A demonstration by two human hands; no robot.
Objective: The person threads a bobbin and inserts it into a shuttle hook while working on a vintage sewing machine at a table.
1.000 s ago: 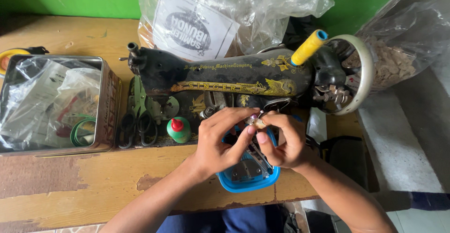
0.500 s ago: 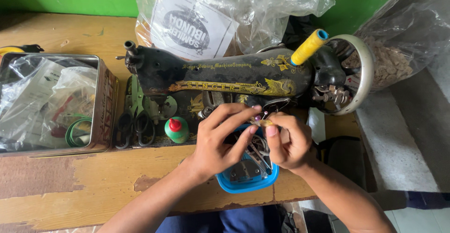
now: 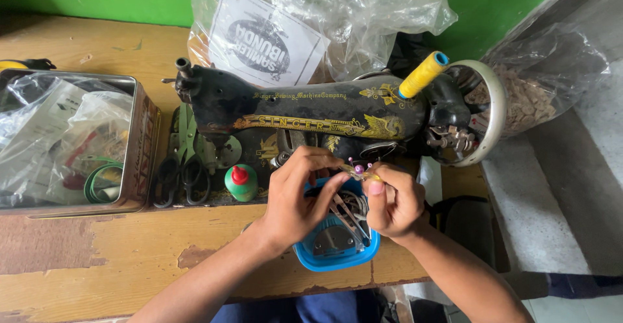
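head view, both hands' grips pinching small bead-headed pins [image 3: 359,168], left hand [image 3: 295,199], right hand [image 3: 394,201], above blue tray [image 3: 310,258]

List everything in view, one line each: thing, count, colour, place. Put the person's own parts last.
sewing machine: 1, black with gold decoration, middle of the table
thread spool: 1, yellow, on top of the machine at its right
scissors: 2 pairs as far as I can tell, dark handles, left of the machine's base
small bottle: 1, green with red cap, beside the scissors
metal tin: 1, silver, left on the table, holding plastic bags
blue container: 1, blue, table front edge, small metal parts inside
pins: a few, coloured heads, between both hands
clear plastic bags: several, behind the machine
wooden table: 1, worn yellow-brown
left hand: fingers on the pins
right hand: fingers pinching the pins
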